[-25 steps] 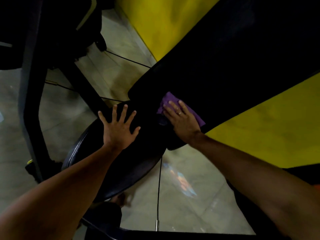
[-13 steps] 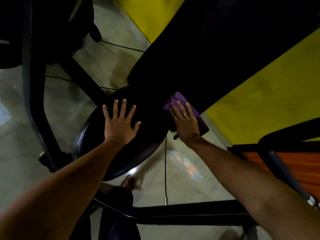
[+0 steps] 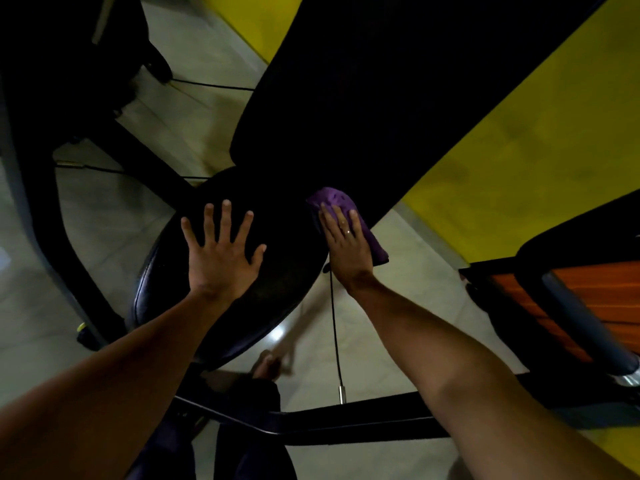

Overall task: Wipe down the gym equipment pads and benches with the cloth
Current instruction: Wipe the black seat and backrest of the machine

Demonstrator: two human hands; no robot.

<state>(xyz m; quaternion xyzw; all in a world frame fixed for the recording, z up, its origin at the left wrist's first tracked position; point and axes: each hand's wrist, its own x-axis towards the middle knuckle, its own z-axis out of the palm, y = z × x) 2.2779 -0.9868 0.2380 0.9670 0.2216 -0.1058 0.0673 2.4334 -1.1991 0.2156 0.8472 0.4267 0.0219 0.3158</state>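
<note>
A black padded seat (image 3: pixel 280 299) sits low in the middle of the view, with a long black backrest pad (image 3: pixel 398 98) rising from it toward the upper right. My left hand (image 3: pixel 221 251) lies flat on the seat with its fingers spread. My right hand (image 3: pixel 346 244) presses a purple cloth (image 3: pixel 332 197) with straight fingers against the lower end of the backrest, where it meets the seat's right edge. Part of the cloth is hidden under the hand; a ring shows on one finger.
Black machine frame bars (image 3: pixel 346 420) cross below my arms and at the left (image 3: pixel 41 209). A thin cable with a metal tip (image 3: pixel 342 400) hangs beside the seat. A yellow wall (image 3: pixel 519 174) stands behind, orange equipment (image 3: pixel 561 317) at right. My legs and foot (image 3: pixel 266 368) are on the pale floor.
My right hand with the cloth has slid down the backrest toward the seat's right edge. The view has shifted, bringing the lower frame bar and orange equipment into sight. My left hand stays flat on the seat.
</note>
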